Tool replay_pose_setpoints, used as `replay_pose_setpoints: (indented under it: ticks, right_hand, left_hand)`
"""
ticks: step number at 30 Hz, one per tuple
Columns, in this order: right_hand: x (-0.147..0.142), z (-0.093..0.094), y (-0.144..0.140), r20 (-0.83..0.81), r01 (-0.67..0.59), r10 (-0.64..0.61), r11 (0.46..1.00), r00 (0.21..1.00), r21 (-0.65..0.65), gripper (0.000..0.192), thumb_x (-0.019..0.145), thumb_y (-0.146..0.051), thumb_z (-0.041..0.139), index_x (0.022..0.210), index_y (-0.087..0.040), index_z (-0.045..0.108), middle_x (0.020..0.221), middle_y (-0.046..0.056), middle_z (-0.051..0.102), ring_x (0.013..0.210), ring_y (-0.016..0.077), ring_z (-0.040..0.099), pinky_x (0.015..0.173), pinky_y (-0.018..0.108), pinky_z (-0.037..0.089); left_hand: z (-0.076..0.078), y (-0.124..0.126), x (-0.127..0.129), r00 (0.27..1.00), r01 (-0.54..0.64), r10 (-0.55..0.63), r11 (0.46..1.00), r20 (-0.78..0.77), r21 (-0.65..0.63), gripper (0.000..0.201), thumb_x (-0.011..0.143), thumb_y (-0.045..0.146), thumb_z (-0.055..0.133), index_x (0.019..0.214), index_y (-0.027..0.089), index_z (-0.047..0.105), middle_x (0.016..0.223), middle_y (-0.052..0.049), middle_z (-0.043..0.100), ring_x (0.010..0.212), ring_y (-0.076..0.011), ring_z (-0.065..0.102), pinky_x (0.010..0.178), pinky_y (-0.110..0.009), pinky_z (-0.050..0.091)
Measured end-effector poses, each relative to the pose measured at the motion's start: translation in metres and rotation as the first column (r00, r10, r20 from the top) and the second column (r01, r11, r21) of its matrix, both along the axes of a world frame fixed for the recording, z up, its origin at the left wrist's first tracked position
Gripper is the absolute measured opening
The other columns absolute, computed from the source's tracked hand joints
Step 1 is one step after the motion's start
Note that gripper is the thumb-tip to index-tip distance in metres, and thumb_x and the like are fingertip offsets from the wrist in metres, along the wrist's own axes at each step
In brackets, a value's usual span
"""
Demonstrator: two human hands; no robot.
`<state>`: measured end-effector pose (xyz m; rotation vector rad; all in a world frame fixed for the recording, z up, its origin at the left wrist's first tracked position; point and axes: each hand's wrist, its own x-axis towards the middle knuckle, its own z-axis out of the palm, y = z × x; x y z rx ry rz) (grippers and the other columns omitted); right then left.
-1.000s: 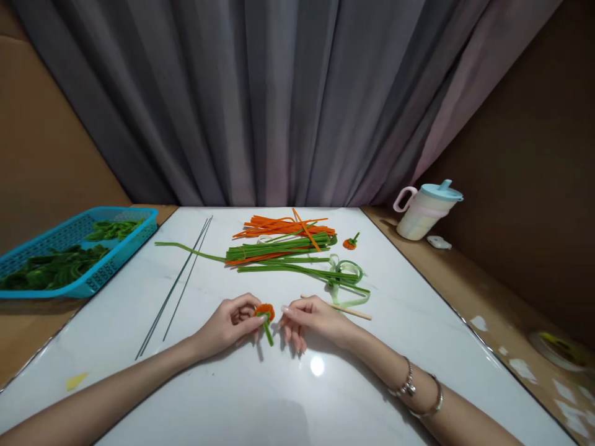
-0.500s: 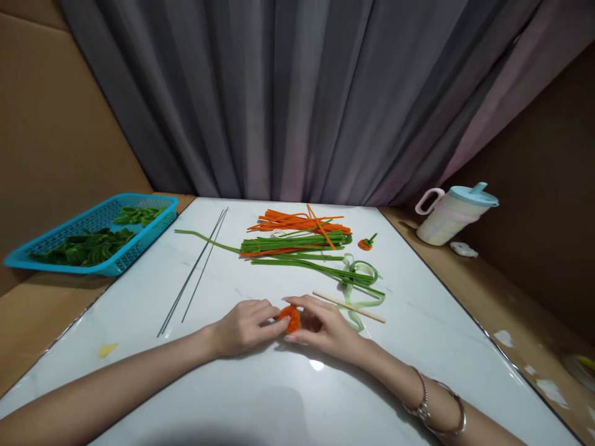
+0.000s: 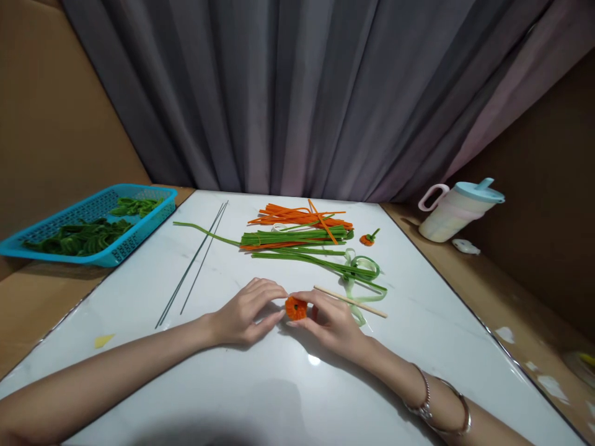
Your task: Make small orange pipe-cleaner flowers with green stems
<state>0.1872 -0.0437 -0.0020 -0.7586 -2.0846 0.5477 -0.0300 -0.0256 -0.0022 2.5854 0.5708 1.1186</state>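
A small orange pipe-cleaner pumpkin (image 3: 295, 308) sits between my two hands near the middle of the white table (image 3: 260, 384). My right hand (image 3: 328, 322) pinches it between thumb and fingers. My left hand (image 3: 248, 313) rests on the table just left of it, fingertips touching or almost touching the pumpkin. Its green stem is hidden.
Behind the hands lie green pipe cleaners (image 3: 297, 238), orange pipe cleaners (image 3: 297, 217), a second small pumpkin (image 3: 369, 239), a wooden stick (image 3: 351, 301), a green ribbon (image 3: 360, 272) and thin wires (image 3: 193, 266). A blue basket (image 3: 88, 226) stands at left, a lidded cup (image 3: 453, 210) at right.
The pumpkin passed from my left hand's grip into my right hand and turned, so its green stem no longer shows. Both hands closed in together; the camera view shifted left.
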Motion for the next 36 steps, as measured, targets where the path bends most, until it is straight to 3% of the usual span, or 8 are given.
replay_pose_setpoints:
  ticks: [4,14,24,29,36]
  right_hand:
    - [0.0003,-0.0019,-0.001,0.028,-0.022,0.023,1.0,0.999,-0.008,0.03,0.086,-0.033,0.06,0.111,-0.017,0.055,0.091,0.007,0.067,0.067,0.0122,0.059,0.061,0.023,0.05]
    - [0.0006,-0.0021,0.0006,-0.02,-0.043,0.039,0.964,0.999,-0.263,0.03,0.079,-0.031,0.067,0.104,-0.017,0.061,0.091,0.005,0.068,0.061,0.0092,0.058,0.059,0.021,0.051]
    - [-0.0027,-0.006,0.0008,-0.112,-0.091,0.045,0.886,0.993,-0.454,0.029,0.077,-0.029,0.068,0.104,-0.019,0.061,0.094,0.004,0.067,0.078,0.0143,0.064,0.071,0.028,0.056]
    - [-0.0043,-0.0032,0.001,-0.102,-0.089,0.047,0.886,0.994,-0.456,0.029,0.076,-0.03,0.069,0.102,-0.019,0.062,0.09,0.003,0.068,0.076,0.014,0.064,0.069,0.026,0.055]
    - [-0.0023,-0.003,0.0013,-0.01,-0.037,0.036,0.939,0.999,-0.342,0.036,0.077,-0.046,0.066,0.097,-0.017,0.062,0.08,0.003,0.067,0.061,0.0115,0.06,0.059,0.023,0.05]
  left_hand:
    - [-0.0032,0.0009,-0.0003,0.999,0.041,-0.041,0.999,-0.018,0.019,0.029,0.087,0.011,0.051,0.115,0.014,0.046,0.099,-0.012,0.062,0.094,-0.0211,0.056,0.08,-0.037,0.046]
    - [-0.0047,0.0029,-0.001,0.997,0.07,-0.069,0.997,0.034,-0.033,0.024,0.088,0.008,0.048,0.111,0.015,0.05,0.094,-0.01,0.062,0.088,-0.019,0.056,0.078,-0.036,0.046]
    - [-0.0061,0.0037,-0.0006,0.999,0.036,-0.036,0.999,-0.008,-0.029,0.016,0.088,0.008,0.049,0.102,0.015,0.053,0.089,-0.008,0.063,0.082,-0.0171,0.056,0.075,-0.034,0.045]
    - [-0.0068,0.0029,-0.0005,0.999,0.036,-0.036,0.999,-0.038,0.003,0.015,0.088,0.007,0.047,0.101,0.014,0.052,0.088,-0.009,0.063,0.08,-0.0168,0.055,0.072,-0.033,0.046]
    - [-0.0054,0.0029,-0.0006,0.992,0.056,-0.056,0.998,-0.112,0.004,0.015,0.087,0.007,0.046,0.1,0.014,0.052,0.09,-0.01,0.062,0.082,-0.0179,0.054,0.073,-0.033,0.046]
